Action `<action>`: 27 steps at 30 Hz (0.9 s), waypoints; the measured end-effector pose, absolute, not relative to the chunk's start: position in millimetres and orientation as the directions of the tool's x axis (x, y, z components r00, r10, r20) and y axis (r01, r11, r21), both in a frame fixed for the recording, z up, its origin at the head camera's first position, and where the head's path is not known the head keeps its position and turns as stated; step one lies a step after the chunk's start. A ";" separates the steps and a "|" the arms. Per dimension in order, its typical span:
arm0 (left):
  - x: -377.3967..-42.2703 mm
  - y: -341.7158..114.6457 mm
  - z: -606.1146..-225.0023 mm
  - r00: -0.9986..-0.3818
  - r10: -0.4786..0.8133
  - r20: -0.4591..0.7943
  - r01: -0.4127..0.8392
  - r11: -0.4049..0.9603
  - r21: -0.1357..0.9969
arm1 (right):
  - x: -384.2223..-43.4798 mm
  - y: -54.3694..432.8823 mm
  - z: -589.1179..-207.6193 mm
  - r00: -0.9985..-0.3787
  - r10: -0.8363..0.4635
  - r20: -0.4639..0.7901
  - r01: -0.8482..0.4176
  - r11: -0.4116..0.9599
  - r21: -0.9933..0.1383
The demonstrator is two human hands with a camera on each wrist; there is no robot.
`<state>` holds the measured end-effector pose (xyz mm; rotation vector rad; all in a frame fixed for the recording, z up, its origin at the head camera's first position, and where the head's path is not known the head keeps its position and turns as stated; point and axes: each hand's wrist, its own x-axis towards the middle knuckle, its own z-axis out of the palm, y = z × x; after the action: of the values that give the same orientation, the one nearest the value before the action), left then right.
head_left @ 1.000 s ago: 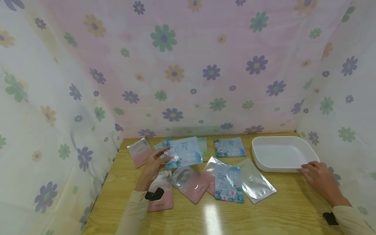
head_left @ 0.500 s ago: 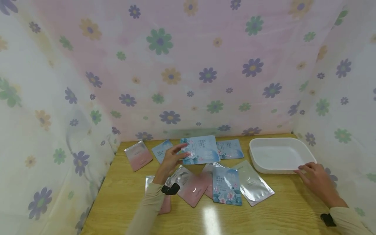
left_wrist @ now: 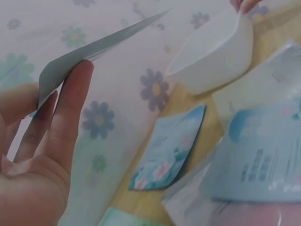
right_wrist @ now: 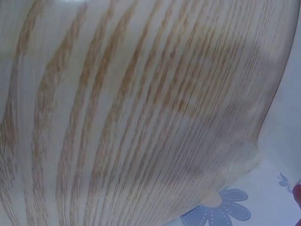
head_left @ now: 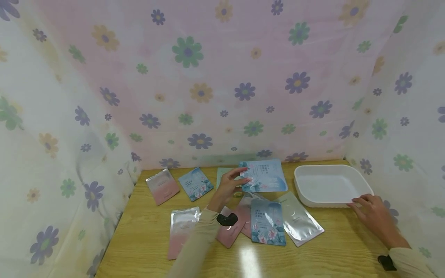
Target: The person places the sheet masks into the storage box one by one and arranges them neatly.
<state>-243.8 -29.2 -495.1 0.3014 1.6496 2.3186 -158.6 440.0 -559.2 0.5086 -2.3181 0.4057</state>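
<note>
My left hand (head_left: 227, 188) pinches a blue, flower-printed sheet mask packet (head_left: 265, 176) between thumb and fingers, raised above the table. In the left wrist view this packet (left_wrist: 94, 49) shows nearly edge-on. Beneath it, another blue packet (left_wrist: 167, 148) lies on the table. My right hand (head_left: 377, 218) grips the near right rim of a white plastic tray (head_left: 333, 204), whose inside shows no packets. Only a fingertip (right_wrist: 297, 200) of that hand enters the right wrist view, at its right edge.
Pink-silver packets (head_left: 162, 187) lie at the left, with another (head_left: 182, 227) nearer me. A blue packet (head_left: 196, 184) lies behind them. In the middle, a blue packet (head_left: 268, 224) overlaps pink ones beside a silver-green packet (head_left: 302, 220). Flowered cloth (head_left: 222, 96) walls the wooden table.
My left hand has carried the blue packet to the right, from above the left-middle packets toward the tray. The right hand has stayed on the tray's rim.
</note>
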 end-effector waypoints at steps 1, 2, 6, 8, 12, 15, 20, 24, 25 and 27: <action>-244.9 -23.9 -495.8 -0.937 0.348 0.009 -0.108 -0.314 0.943 | -158.5 439.9 -559.4 -0.665 -0.239 0.707 -0.467 0.872 -0.144; -245.8 -18.4 -496.5 -0.935 0.353 0.009 -0.111 -0.320 0.941 | -158.3 439.8 -559.8 -0.667 -0.235 0.707 -0.463 0.874 -0.146; -249.4 4.5 -498.9 -0.929 0.369 0.000 -0.133 -0.335 0.933 | -157.7 439.5 -560.5 -0.681 -0.220 0.699 -0.444 0.882 -0.155; -250.9 16.2 -499.3 -0.928 0.372 -0.016 -0.151 -0.337 0.929 | -157.3 439.4 -560.4 -0.687 -0.215 0.694 -0.437 0.885 -0.159; -254.0 38.7 -500.6 -0.923 0.383 -0.041 -0.186 -0.349 0.918 | -156.3 438.9 -559.9 -0.693 -0.209 0.690 -0.429 0.889 -0.162; -255.6 55.0 -502.1 -0.916 0.398 -0.052 -0.212 -0.371 0.904 | -155.5 439.1 -559.6 -0.700 -0.202 0.684 -0.416 0.895 -0.162; -258.4 79.7 -507.0 -0.905 0.419 -0.072 -0.244 -0.374 0.895 | -155.5 439.5 -560.8 -0.723 -0.181 0.667 -0.393 0.901 -0.182; -260.0 97.9 -510.5 -0.900 0.429 -0.076 -0.247 -0.358 0.901 | -155.2 439.3 -562.7 -0.732 -0.168 0.660 -0.381 0.904 -0.194; -260.4 102.4 -511.2 -0.898 0.433 -0.075 -0.251 -0.365 0.897 | -155.1 439.3 -562.9 -0.732 -0.168 0.660 -0.380 0.905 -0.190; -260.4 111.2 -511.7 -0.895 0.440 -0.071 -0.259 -0.384 0.886 | -154.7 439.4 -563.2 -0.730 -0.170 0.662 -0.380 0.906 -0.187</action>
<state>-260.4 111.2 -511.7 0.2454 1.4257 2.2983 -154.7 439.4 -563.2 0.3909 -2.3913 0.4090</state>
